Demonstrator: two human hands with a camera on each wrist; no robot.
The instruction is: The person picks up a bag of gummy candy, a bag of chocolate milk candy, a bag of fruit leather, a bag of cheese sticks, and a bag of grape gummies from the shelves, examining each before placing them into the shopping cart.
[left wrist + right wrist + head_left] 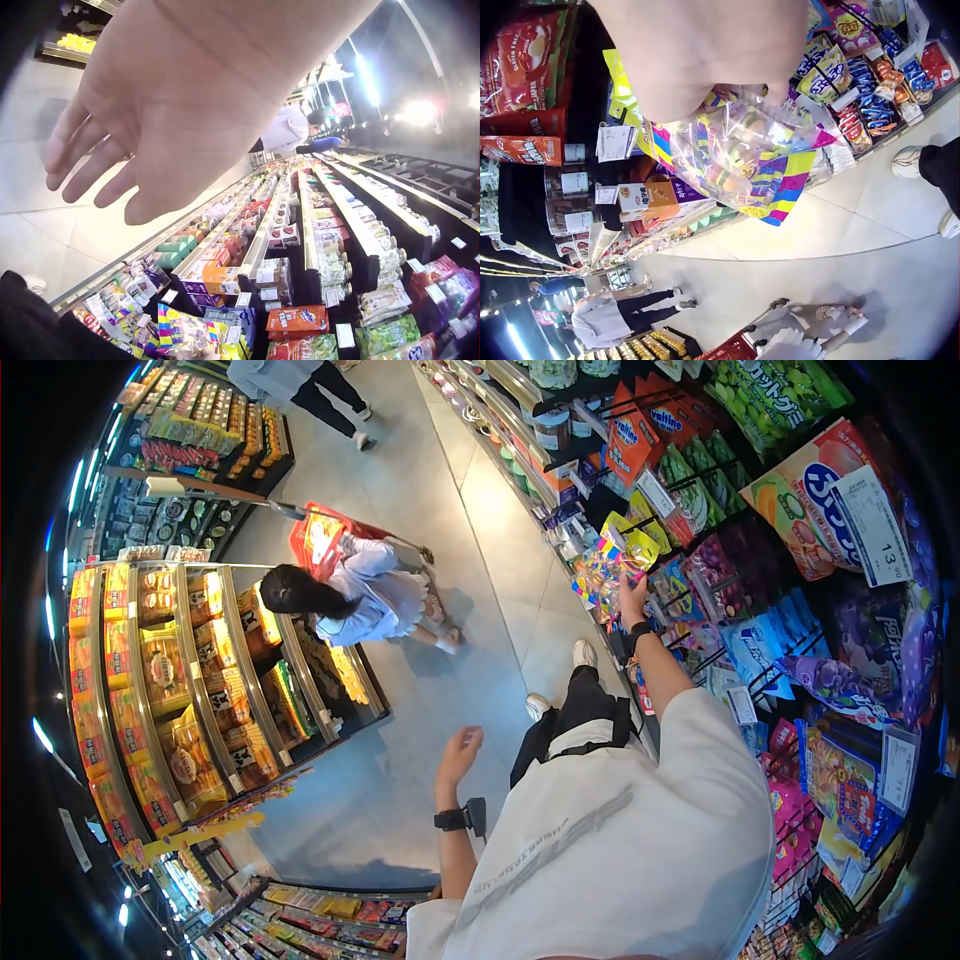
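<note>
My right hand (632, 598) grips a bag of candy (600, 582) in front of the shelf of hanging packets. In the right wrist view the bag (739, 161) is clear plastic with yellow, pink and blue striped edges, and small wrapped pieces show through. The fingertips are partly hidden by the bag and the hand (697, 56). Low at my left side, away from the shelves, my left hand (460, 753) hangs with loosely bent fingers and holds nothing. Its palm (172, 97) fills the upper part of the left wrist view.
Hanging snack packets (760, 645) and price tags (872, 525) line the right side. Across the aisle floor (480, 660), a person (370, 595) stands with a red shopping cart (325, 535) beside a stocked shelf (190, 690). Another person (310, 385) is farther along.
</note>
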